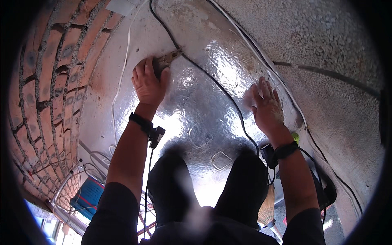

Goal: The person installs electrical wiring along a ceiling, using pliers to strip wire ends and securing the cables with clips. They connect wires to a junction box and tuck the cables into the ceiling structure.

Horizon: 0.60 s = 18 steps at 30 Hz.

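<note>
Our left hand (149,83) grips a dark block (162,62), our open right hand (268,107) apparently bracing us over the glossy surface (195,87).

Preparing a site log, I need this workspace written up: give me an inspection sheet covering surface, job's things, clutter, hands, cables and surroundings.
Surface: shiny grey surface with bright reflections; whether wet, cannot tell.
Job's things: brown-grey item, exact kind unclear.
Clutter: blue box at lower left; straw broom at lower right.
Hands: left hand grips the brown-grey item; right hand is open, fingers extended, contact with the surface unclear.
Cables: black cable crosses the shiny surface; white cable to its left; further cables along the right side.
Surroundings: brick wall at left; rough grey face at right.
</note>
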Available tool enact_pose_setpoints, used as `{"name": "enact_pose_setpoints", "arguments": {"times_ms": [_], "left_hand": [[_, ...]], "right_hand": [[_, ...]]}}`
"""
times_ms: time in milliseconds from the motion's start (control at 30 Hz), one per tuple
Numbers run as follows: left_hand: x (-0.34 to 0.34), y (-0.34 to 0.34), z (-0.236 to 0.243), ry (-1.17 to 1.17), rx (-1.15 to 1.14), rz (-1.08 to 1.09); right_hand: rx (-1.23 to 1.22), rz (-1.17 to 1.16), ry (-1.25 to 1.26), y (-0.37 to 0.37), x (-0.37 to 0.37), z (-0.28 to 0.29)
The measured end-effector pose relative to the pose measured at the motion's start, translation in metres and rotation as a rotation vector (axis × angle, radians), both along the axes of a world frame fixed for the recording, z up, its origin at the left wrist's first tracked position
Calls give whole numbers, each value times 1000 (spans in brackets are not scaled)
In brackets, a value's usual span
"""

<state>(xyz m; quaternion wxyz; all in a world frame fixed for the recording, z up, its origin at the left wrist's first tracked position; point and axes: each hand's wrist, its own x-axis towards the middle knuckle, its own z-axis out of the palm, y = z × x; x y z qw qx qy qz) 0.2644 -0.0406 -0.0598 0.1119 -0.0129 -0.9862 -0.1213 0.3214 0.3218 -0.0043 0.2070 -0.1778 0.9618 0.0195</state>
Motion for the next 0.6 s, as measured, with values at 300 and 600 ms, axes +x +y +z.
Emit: {"name": "enact_pose_setpoints", "arguments": {"times_ms": [300, 600], "left_hand": [[28, 6, 27, -290, -29, 91], [115, 41, 70, -555, 359, -113]], "right_hand": [[61, -15, -3, 3, 4, -9], [-185, -124, 214, 5, 10, -25]]}}
